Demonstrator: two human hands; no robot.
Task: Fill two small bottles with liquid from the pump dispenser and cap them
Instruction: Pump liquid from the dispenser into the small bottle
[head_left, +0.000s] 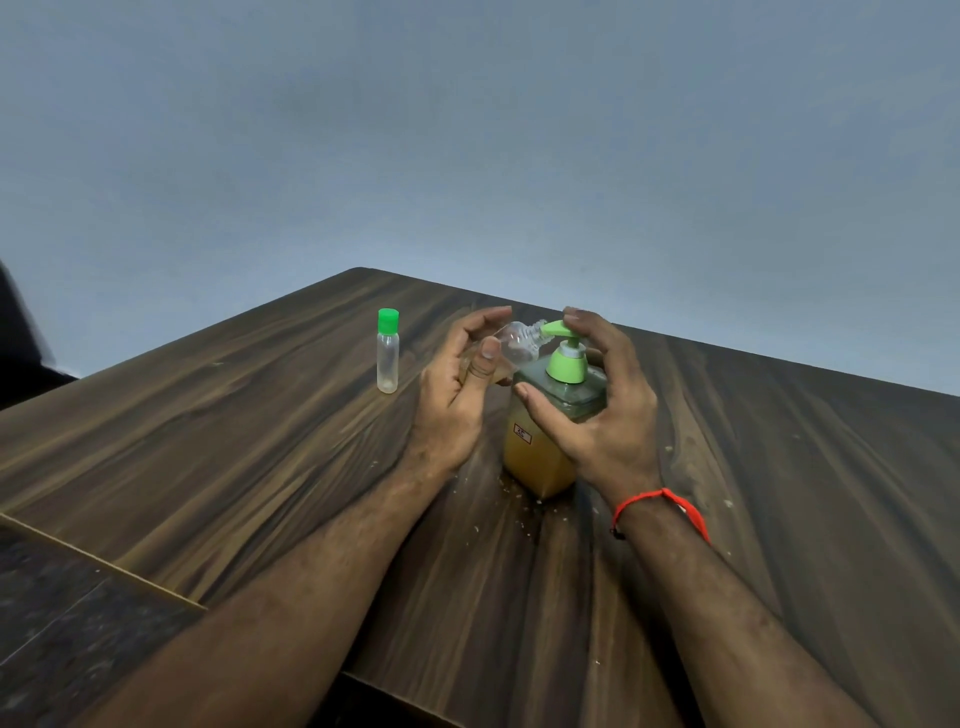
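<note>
A square pump dispenser (540, 457) with amber liquid and a green pump head (566, 358) stands mid-table. My left hand (457, 384) grips a small clear bottle (514, 345), uncapped and tilted, its mouth right at the green spout. My right hand (602, 395) wraps over the dispenser, forefinger on top of the pump head and thumb against the dispenser's shoulder. Some amber liquid shows low in the held bottle. A second small clear bottle (387, 358) with a green cap stands upright to the left, looking empty.
The dark wood-grain table (234, 426) ends in a corner behind the hands and drops off at the near left edge. Small crumbs lie around the dispenser's base. A grey wall fills the background.
</note>
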